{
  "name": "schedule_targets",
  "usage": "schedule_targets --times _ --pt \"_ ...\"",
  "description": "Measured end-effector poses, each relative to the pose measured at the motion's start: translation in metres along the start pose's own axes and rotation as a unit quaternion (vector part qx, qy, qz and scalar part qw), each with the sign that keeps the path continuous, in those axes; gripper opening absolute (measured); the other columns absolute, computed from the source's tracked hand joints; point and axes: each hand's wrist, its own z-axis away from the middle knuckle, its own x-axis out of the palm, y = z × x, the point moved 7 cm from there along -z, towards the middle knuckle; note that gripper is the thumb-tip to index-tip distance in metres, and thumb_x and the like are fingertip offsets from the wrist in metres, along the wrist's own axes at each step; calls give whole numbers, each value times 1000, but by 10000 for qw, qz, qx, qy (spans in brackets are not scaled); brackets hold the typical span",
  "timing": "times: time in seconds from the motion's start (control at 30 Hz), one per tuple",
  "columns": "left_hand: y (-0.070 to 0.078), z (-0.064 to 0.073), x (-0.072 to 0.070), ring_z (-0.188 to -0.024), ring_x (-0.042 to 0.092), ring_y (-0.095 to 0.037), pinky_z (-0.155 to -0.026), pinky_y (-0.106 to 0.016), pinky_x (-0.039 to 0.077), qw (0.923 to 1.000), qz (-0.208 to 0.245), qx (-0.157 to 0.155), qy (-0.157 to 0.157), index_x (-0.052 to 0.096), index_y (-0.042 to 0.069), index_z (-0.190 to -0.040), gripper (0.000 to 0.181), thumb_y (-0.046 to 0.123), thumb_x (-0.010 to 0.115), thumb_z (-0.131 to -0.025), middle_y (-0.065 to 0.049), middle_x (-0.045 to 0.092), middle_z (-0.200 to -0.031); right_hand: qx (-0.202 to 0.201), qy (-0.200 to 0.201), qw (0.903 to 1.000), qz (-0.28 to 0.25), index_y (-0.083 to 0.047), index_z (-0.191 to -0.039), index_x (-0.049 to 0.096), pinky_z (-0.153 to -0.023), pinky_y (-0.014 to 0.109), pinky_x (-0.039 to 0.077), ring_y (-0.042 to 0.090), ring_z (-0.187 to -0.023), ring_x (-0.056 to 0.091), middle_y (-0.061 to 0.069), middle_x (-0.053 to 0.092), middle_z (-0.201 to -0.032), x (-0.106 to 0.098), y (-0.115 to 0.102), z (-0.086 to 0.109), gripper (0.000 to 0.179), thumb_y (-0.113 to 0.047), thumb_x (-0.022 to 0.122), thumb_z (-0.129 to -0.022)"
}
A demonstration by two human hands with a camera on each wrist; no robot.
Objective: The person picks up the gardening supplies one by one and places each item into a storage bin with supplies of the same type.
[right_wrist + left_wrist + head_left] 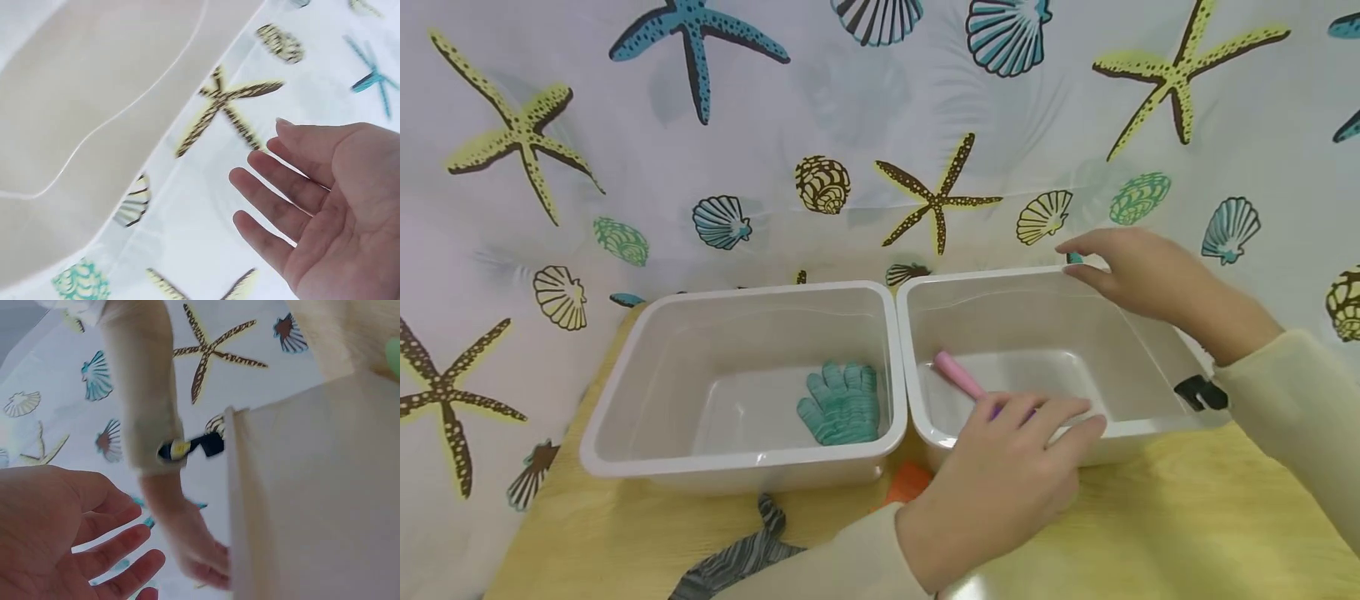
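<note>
My left hand [1000, 475] is over the front rim of the right white bin [1000, 279], its fingers loosely bent and nothing seen in them. Beneath those fingers, inside that bin, lies a pink stick-like handle [958, 373]; its lower end, with a bit of purple showing, is partly hidden. At the back rim is my right hand [1138, 271], thumb and fingers spread apart. The right wrist view shows this right hand [337, 206] with a bare palm beside the bin wall. In the left wrist view, my left hand [81, 537] appears with relaxed fingers and an uncovered palm.
A green knitted glove [842, 404] lies in the left white bin [737, 462]. In front are a grey striped cloth piece [737, 558] and something orange [910, 482] on the wooden table [1150, 533]. A black piece [1201, 392] sits by the right bin's side. A patterned curtain [865, 100] hangs behind.
</note>
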Motion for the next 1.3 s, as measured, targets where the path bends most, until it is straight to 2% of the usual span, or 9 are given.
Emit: schedule_targets --times 0.07,0.17,0.23,0.37,0.5,0.7,0.9,1.1,1.3 --pt "-7 9 -9 -100 50 -14 -78 -30 39 9998 54 -76 169 57 21 -114 32 21 48 -82 6 53 -115 -217 424 9989 -28 -9 -116 57 -81 48 41 31 -100 54 12 58 -112 -6 -17 11 32 -22 57 -86" --pt "-18 22 -34 -101 50 -14 -75 -30 40 9988 13 -154 468 59 18 -111 29 19 50 -83 4 55 -112 -637 1086 9920 -50 -11 -110 60 -78 45 44 27 -93 58 8 62 -105 -14 -39 28 30 -18 63 -82" --pt "-26 29 -53 -99 51 -14 -75 -30 40 9971 8 -225 727 61 16 -109 27 17 52 -83 3 56 -110 -958 1507 9839 -73 -12 -108 62 -76 43 45 24 -89 59 7 63 -101 -17 -53 38 31 -15 67 -78" --pt "-46 45 -85 -95 52 -18 -77 -32 40 9942 157 -487 943 62 11 -106 26 12 58 -81 -1 58 -108 -1557 2173 9633 -227 -12 -107 63 -77 38 44 21 -89 58 3 64 -98 -19 -78 57 35 -10 69 -72" --pt "-68 63 -108 -92 53 -22 -73 -35 40 9889 169 -819 1225 63 9 -104 24 11 55 -82 -3 58 -106 -2001 2479 9461 -584 -11 -104 64 -82 29 39 18 -91 56 -1 63 -97 -16 -96 72 25 -17 62 -79" --pt "-103 90 -132 -90 53 -26 -71 -38 39 9789 -90 -1288 1583 62 7 -106 27 15 47 -86 -5 59 -107 -2669 2669 9212 -944 -9 -98 66 -86 23 36 18 -88 57 -2 64 -95 -12 -127 84 29 -29 47 -90" --pt "-153 127 -143 -91 52 -30 -70 -43 38 9690 -628 -1932 1405 61 7 -111 32 18 50 -83 -7 58 -109 -3091 2623 9071 -1135 -11 -100 66 -81 26 41 15 -88 58 -2 63 -95 1 -159 96 22 -23 52 -89" --pt "-206 169 -143 -91 50 -35 -70 -47 39 9501 -1058 -2755 1012 60 4 -111 31 13 56 -81 -12 58 -109 -3042 2399 9129 -1285 -14 -97 65 -73 21 45 5 -82 57 -9 61 -92 24 -179 104 15 -18 57 -85" --pt "-245 202 -139 -88 49 -41 -74 -53 38 9290 -1140 -3406 891 59 0 -109 30 10 59 -81 -20 56 -108 -3103 2069 9173 -1396 -18 -94 64 -76 20 41 4 -83 52 -11 59 -89 48 -196 108 12 -19 55 -87"
